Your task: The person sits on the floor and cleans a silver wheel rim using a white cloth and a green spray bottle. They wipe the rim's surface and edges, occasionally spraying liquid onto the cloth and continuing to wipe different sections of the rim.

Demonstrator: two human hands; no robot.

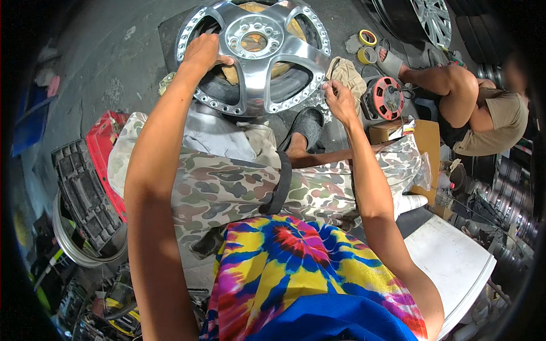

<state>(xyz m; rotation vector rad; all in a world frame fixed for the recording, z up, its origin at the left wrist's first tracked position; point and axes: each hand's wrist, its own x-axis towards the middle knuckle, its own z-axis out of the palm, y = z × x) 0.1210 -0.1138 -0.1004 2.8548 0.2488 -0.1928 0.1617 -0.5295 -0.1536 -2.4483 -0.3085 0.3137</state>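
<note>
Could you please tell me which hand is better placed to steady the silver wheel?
Probably the left hand: it rests on the wheel, while the right hand is by the outer edge, fingers bunched.

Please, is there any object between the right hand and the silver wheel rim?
Nothing visible stands between the right hand and the wheel rim, whose edge is close by. The beige cloth shows beyond the hand, not in between.

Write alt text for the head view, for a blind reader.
The left hand rests on a polished metal wheel; the right hand is near its lower-right edge. Another person sits to the right, beyond a red-and-black reel.
</note>
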